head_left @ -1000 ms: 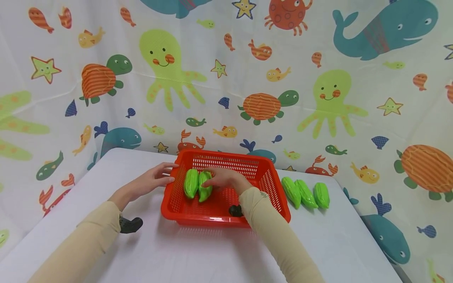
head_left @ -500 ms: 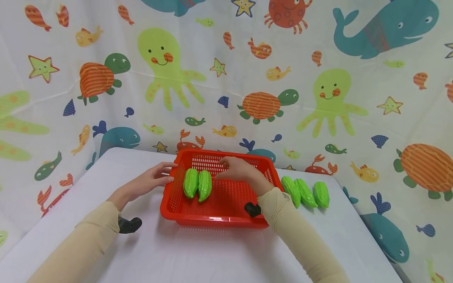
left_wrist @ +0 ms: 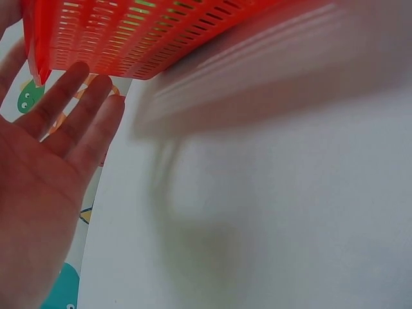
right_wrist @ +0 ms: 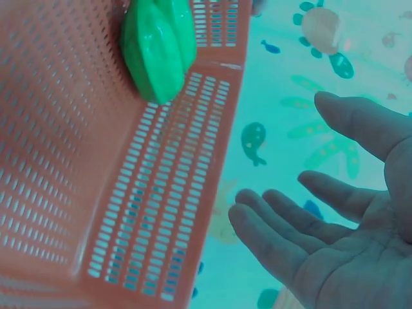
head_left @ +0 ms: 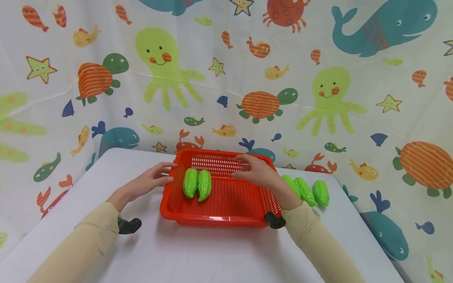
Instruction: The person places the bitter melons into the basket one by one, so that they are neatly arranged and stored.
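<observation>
In the head view, the right hand (head_left: 260, 173), loosely spread and empty, has moved rightward from two ridged green fruits (head_left: 204, 184), unmoved in the red basket (head_left: 219, 221). In the left wrist view, the left hand (left_wrist: 48, 167) extends unclenched fingers at its side. In the right wrist view, the right fingers stand apart.

A white table (head_left: 219, 255) spreads across the lower part of the head view. Behind it and along both sides hangs a white curtain (head_left: 318, 23) printed with sea animals: smiling yellow-green octopuses (head_left: 155, 49), orange-shelled turtles (head_left: 260, 104), a big blue whale (head_left: 396, 35) at upper right, a red crab (head_left: 286, 11) at the top, a red-edged starfish (head_left: 40, 69) at left and small scattered fish (head_left: 260, 48).
</observation>
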A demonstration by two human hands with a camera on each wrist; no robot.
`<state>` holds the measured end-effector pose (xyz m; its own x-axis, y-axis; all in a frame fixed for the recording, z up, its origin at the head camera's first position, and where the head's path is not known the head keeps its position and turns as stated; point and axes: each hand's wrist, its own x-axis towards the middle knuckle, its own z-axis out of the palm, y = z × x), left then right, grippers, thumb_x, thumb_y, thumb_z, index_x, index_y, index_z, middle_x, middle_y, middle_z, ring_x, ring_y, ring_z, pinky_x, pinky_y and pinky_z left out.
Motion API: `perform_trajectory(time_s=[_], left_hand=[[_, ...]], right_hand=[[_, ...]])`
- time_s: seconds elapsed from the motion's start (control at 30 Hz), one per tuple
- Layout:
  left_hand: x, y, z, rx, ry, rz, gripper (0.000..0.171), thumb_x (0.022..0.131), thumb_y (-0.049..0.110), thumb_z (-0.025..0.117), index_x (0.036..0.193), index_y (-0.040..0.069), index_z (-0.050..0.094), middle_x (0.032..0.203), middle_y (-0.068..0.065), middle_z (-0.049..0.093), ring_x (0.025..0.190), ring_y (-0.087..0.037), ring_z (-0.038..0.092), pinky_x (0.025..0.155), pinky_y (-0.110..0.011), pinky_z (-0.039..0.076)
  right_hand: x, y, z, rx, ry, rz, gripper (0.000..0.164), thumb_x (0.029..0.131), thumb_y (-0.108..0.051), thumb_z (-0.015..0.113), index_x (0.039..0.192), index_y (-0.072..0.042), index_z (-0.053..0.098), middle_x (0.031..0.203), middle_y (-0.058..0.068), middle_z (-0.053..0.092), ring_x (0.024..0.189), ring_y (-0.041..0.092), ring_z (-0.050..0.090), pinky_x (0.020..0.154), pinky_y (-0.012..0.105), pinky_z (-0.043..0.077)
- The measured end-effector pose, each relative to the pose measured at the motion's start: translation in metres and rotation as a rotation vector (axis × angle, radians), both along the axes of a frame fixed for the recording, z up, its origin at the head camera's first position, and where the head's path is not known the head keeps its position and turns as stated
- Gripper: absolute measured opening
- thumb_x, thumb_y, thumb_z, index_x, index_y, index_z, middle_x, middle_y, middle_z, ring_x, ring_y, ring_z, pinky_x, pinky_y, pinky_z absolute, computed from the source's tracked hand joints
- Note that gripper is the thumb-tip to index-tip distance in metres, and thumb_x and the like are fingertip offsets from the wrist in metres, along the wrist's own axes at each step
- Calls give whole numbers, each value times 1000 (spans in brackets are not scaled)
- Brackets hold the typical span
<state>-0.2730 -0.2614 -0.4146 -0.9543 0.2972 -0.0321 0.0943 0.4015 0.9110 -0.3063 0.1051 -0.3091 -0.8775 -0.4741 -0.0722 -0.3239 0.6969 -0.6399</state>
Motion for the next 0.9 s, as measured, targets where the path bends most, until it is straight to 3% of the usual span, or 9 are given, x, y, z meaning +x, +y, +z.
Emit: perform_trajectory(time_s=[0.33, 0.6, 0.9], left_hand=[[-1, 0, 0, -1, 2, 1, 65, 96, 40, 60, 150, 19, 31, 145, -18, 40, 130, -40, 42, 98, -56, 46], [-2, 0, -1, 1, 4, -2, 65, 95, 41, 61, 150, 20, 32, 146, -18, 40, 131, -40, 43, 97, -54, 47], [-1, -1, -2, 1, 8, 0, 65, 95, 41, 61, 150, 19, 32, 145, -17, 41, 131, -39, 43, 98, -55, 46]], right_hand=[[12, 46, -6, -139, 35, -97, 65, 89, -34, 71, 145, -15, 44, 142, 9, 49, 126, 34, 51, 91, 48, 53], [4, 95, -25, -259, 28, -181, 65, 93, -31, 68, 148, -12, 39, 145, 15, 46, 129, 36, 48, 93, 51, 51], [-8, 131, -54, -241, 74, -296, 70, 94, -39, 64, 149, -6, 35, 148, 18, 41, 133, 39, 43, 100, 54, 45]])
